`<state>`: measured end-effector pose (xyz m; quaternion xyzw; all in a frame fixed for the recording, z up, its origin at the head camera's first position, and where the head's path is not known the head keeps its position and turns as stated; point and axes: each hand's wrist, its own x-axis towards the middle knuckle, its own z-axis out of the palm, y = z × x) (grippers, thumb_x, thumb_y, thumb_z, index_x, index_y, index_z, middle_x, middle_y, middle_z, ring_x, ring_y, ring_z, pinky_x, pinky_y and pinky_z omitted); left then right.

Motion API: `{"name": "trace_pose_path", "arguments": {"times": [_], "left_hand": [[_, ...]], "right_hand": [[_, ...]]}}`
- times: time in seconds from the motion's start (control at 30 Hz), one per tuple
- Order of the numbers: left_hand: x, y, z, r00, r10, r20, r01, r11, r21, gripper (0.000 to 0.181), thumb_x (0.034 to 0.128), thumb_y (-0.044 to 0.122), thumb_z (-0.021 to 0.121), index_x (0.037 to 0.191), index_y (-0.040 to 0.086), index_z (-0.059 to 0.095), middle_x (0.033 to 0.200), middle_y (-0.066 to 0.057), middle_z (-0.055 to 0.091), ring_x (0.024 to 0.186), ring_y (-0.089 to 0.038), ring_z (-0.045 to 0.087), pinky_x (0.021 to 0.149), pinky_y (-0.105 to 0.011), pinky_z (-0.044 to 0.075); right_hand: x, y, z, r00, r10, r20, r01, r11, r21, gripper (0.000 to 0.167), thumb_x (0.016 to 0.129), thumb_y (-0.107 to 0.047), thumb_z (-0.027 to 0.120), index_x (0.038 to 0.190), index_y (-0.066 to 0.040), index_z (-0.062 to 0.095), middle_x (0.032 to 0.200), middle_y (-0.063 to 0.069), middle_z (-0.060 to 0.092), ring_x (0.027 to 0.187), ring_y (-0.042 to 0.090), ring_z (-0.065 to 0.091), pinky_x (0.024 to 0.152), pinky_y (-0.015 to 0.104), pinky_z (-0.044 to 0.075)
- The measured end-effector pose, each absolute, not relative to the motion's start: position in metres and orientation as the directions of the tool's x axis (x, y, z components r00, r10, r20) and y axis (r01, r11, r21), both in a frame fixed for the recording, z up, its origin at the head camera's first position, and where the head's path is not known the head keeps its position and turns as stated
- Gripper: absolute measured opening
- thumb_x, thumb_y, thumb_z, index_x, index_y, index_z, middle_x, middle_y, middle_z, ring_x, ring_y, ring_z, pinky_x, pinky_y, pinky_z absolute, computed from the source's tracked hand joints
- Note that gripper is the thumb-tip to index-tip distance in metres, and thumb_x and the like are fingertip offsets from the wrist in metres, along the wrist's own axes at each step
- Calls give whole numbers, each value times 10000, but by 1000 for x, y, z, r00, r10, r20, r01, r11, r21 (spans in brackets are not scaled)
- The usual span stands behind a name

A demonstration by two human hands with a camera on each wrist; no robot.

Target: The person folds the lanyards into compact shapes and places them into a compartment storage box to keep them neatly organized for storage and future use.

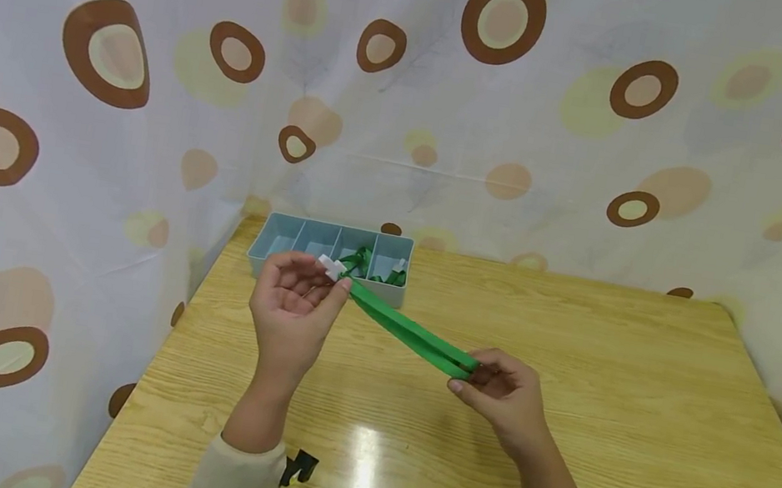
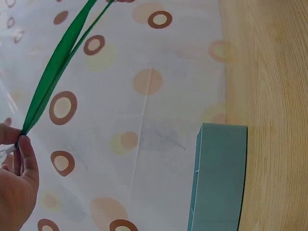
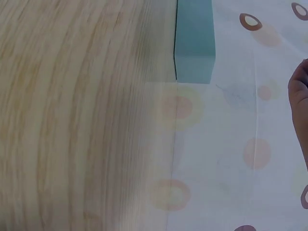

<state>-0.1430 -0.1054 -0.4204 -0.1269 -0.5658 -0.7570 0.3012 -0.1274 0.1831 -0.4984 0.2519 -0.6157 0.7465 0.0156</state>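
A green ribbon loop (image 1: 408, 333) is stretched between my two hands above the table, sloping down to the right. At its upper left end is a small white piece (image 1: 332, 267), whose exact kind I cannot tell. My left hand (image 1: 293, 314) pinches the ribbon beside that white piece, between thumb and fingers. The far end of the loop is held by my right hand (image 1: 512, 397), thumb below and fingers above. In the left wrist view the ribbon (image 2: 50, 72) runs up from the left hand (image 2: 17, 187). Only an edge of the right hand (image 3: 301, 106) shows in the right wrist view.
A light blue divided box (image 1: 391, 296) stands at the table's back left. Its two right-hand compartments hold more green ribbon (image 1: 356, 260) with some white. Patterned cloth (image 1: 571, 153) hangs behind and left of the wooden table (image 1: 628, 381).
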Motion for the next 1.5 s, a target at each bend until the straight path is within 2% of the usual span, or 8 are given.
{"name": "trace_pose_path", "arguments": {"times": [0.13,0.23,0.47,0.57,0.67,0.87,1.07,1.5], "left_hand": [[-143,-105,-421,-788,-315,530,596,-173,784,423,839,-187,757,1168,-144,496,1030,-48,673,927,-146,719,833,-238,639],[-143,-105,-421,-787,-315,531,597,-169,784,455,837,-184,761,1183,-190,465,1019,-46,671,912,-145,714,827,-240,639],[-143,-104,-422,-791,-309,527,591,-166,790,434,836,-176,765,1177,-121,501,1008,-60,681,885,-155,720,808,-249,644],[-143,-103,-423,-800,-300,519,580,-170,796,444,840,-180,754,1193,-138,489,1020,-58,681,893,-152,721,811,-243,642],[-142,-103,-423,-810,-295,507,566,-165,808,465,844,-176,748,1213,-170,465,1028,-50,673,899,-144,713,815,-232,637],[-142,-103,-423,-817,-292,498,554,-156,818,440,853,-146,764,1211,-99,512,1037,-60,662,903,-161,699,817,-229,633],[-143,-103,-425,-818,-282,501,554,-152,819,464,860,-139,765,1226,-154,481,1040,-71,657,900,-165,696,815,-226,632],[-145,-102,-429,-830,-256,496,546,-184,817,417,862,-147,755,1202,-96,519,1047,-70,654,904,-173,699,815,-230,634]], "right_hand": [[-127,184,-498,-875,-279,396,-331,-252,-909,327,859,219,728,1087,-15,718,1001,-33,778,903,99,777,760,250,654],[-128,186,-499,-872,-282,400,-327,-273,-905,330,868,214,723,1082,-38,723,997,-32,784,907,93,777,770,248,654],[-129,192,-502,-777,-353,521,-362,-427,-829,330,947,195,627,1144,-49,728,1084,12,770,945,105,756,800,224,634],[-128,194,-503,-759,-357,545,-368,-456,-811,329,958,174,641,1183,-47,735,1120,16,772,962,104,756,808,216,630],[-124,195,-502,-793,-341,504,-358,-409,-839,331,975,150,641,1177,-88,750,1097,-4,774,938,89,752,800,216,626],[-121,197,-501,-855,-309,415,-326,-302,-896,341,1006,145,588,1124,-124,763,1002,-31,770,846,82,730,769,231,619],[-121,196,-501,-862,-286,418,-318,-336,-886,350,1032,143,548,1166,-103,758,1000,-19,787,812,73,705,750,213,602],[-119,193,-495,-880,-260,398,-250,-459,-852,278,1098,54,483,1182,-90,705,1004,-6,768,859,70,737,740,184,612]]}}
